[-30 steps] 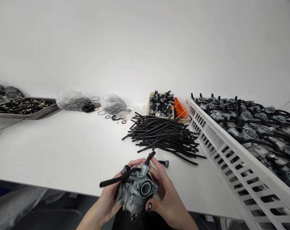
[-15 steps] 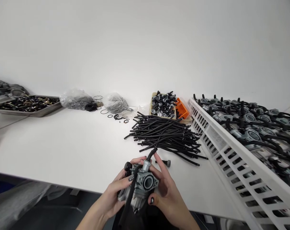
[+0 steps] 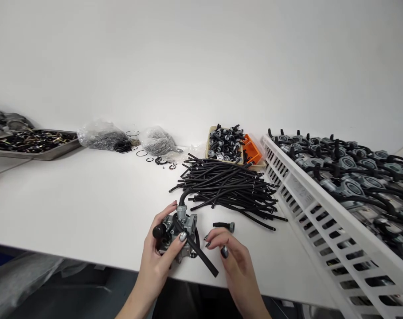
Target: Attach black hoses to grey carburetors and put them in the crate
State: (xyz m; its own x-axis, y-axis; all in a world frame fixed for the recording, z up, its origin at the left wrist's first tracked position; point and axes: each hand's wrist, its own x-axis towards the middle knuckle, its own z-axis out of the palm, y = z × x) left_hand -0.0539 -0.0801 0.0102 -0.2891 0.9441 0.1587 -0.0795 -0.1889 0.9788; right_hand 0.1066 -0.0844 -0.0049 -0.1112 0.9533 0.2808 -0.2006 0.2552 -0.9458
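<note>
Your left hand (image 3: pixel 156 257) is closed around a carburetor (image 3: pixel 180 228), fingers wrapped up its far side and thumb across its face; the carburetor sits in that grip over the near edge of the white desk (image 3: pixel 88 199), and I cannot tell whether it touches the surface. A black rubber hose (image 3: pixel 201 258) runs down from it past your thumb, its cut end just beside your right hand; a second curved hose (image 3: pixel 185 196) rises from the top of the carburetor toward the pile ahead.

Your right hand (image 3: pixel 232 261) is half open and empty, its fingers loosely curled and apart from the carburetor; the nearest loose item is a dark bolt (image 3: pixel 225 227) lying on the desk just beyond your fingertips.

Past that bolt lies a heap of black hoses (image 3: pixel 228 190); behind it sits a cardboard tray of bolts (image 3: pixel 224 144) with an orange plastic piece (image 3: pixel 251 149) at its side. To your right, a white slatted crate (image 3: pixel 297 190) holds rows of finished carburetors (image 3: pixel 350 177); to your left are clear bags of small parts (image 3: pixel 101 136), scattered O-rings (image 3: pixel 141 153) and a steel tray (image 3: pixel 35 150) of mixed parts.
</note>
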